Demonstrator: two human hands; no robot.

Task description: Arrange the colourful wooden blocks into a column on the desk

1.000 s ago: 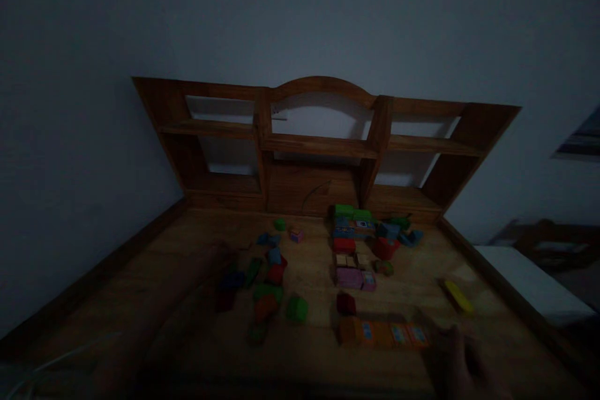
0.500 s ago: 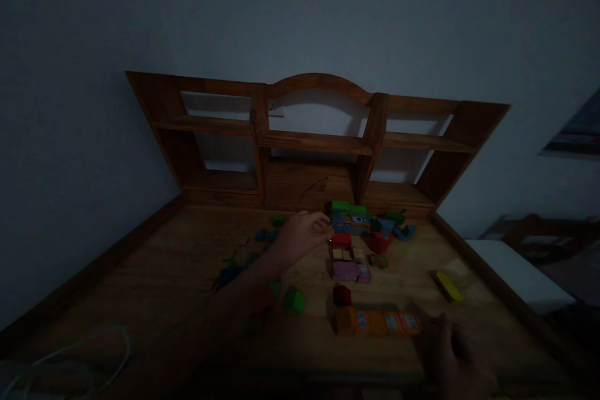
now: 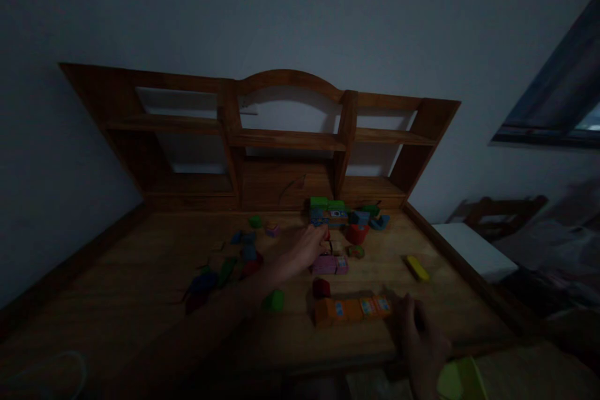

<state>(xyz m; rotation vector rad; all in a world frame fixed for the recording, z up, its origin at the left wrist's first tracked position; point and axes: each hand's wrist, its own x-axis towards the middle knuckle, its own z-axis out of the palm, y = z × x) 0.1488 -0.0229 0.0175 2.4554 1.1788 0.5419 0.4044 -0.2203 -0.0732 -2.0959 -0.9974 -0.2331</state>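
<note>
My left hand (image 3: 309, 246) reaches across the table with bent fingers around a red block (image 3: 327, 234), which they mostly cover. Plain wooden blocks (image 3: 335, 247) and a row of purple blocks (image 3: 330, 264) lie right by these fingers. Behind are stacked blue blocks (image 3: 338, 219) and green blocks (image 3: 319, 202). Closer to me, my right hand (image 3: 422, 334) is closed at the right end of a row of orange blocks (image 3: 352, 310); dim light hides whether its fingers hold anything. A dark red block (image 3: 321, 288) sits behind the orange row.
Loose coloured blocks (image 3: 248, 251) are scattered on the left, partly behind my forearm. A green block (image 3: 275, 300) lies near it. To the right are a red piece (image 3: 357, 234) and a yellow block (image 3: 417, 268). A wooden shelf (image 3: 290, 139) stands at the back; a yellow-green container (image 3: 462, 380) is below the edge.
The view has turned to the right. My left hand has come from beside the red block to over it, covering some plain wooden blocks. My right hand stays by the orange row.
</note>
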